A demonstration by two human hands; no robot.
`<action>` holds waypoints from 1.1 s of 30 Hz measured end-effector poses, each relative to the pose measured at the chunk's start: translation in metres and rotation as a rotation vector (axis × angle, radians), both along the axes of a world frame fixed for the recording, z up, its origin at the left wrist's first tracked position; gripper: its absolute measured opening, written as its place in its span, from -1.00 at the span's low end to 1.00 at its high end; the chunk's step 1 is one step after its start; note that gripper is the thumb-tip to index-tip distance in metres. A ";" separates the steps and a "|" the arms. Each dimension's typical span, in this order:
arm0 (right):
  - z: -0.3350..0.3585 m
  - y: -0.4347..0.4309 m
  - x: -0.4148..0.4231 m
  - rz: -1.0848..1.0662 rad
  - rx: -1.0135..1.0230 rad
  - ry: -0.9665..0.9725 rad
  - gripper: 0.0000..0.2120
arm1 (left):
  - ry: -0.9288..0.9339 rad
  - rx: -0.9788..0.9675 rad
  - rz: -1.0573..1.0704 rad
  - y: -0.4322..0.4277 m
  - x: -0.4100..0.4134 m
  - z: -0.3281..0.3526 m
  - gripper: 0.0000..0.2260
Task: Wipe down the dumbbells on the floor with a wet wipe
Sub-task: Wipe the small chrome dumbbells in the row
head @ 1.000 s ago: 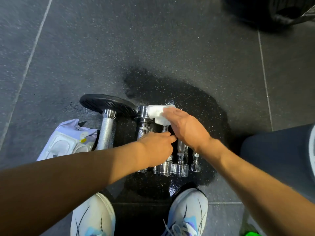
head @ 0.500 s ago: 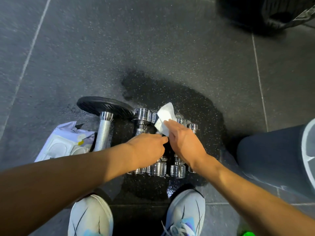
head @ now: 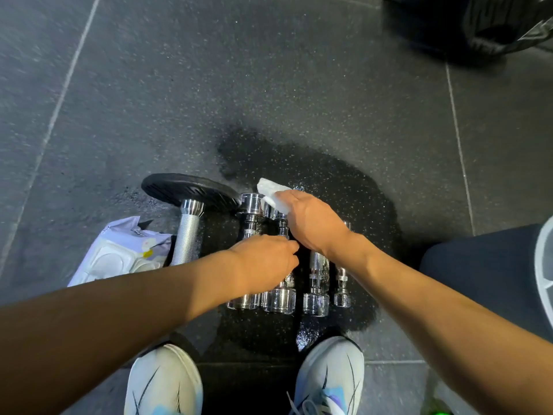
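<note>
Pressing a folded white wet wipe (head: pixel 273 195) with the right hand (head: pixel 314 224) onto the far heads of the chrome dumbbells (head: pixel 279 299), fingers bent over the wipe and gripping it. Lying side by side on a dark wet patch of the rubber floor (head: pixel 299 85), just ahead of two white shoes (head: pixel 327 378). Resting on the dumbbell handles with the left hand (head: pixel 264 266), fingers curled down around one; exact grip hidden under the knuckles. Lying left of the row, a larger dumbbell with a black plate (head: pixel 191 190), and beside it a pack of wipes (head: pixel 119 250).
</note>
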State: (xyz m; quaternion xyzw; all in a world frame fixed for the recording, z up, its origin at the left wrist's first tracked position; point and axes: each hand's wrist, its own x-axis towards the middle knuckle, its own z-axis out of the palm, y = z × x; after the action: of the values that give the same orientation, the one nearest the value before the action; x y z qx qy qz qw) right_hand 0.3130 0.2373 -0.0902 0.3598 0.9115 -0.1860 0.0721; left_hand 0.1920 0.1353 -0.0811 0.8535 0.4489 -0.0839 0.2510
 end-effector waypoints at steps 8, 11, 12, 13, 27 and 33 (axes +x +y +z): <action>-0.016 -0.015 0.028 0.303 0.060 0.086 -0.57 | -0.085 0.032 -0.020 0.000 -0.013 0.001 -0.76; -0.015 -0.037 0.042 0.212 0.119 0.155 -0.64 | -0.131 0.091 -0.017 -0.002 -0.012 0.006 -0.78; -0.015 -0.044 0.046 0.190 0.117 0.173 -0.65 | -0.132 0.106 -0.016 -0.004 -0.012 0.006 -0.79; -0.015 -0.049 0.048 0.174 0.099 0.185 -0.63 | -0.131 0.115 -0.013 -0.005 -0.012 0.006 -0.80; -0.023 -0.056 0.045 -0.009 -0.117 0.279 -0.60 | -0.264 0.363 0.258 -0.002 -0.022 -0.001 -0.88; -0.008 -0.073 0.056 -0.067 -0.214 0.279 -0.88 | -0.264 0.177 0.200 -0.004 -0.020 -0.001 -0.82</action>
State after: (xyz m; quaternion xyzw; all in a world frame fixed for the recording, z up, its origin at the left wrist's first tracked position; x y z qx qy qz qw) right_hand 0.3692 0.1641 -0.0983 0.3508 0.8751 -0.3325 -0.0235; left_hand 0.1718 0.1316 -0.0824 0.8269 0.5004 0.0938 0.2388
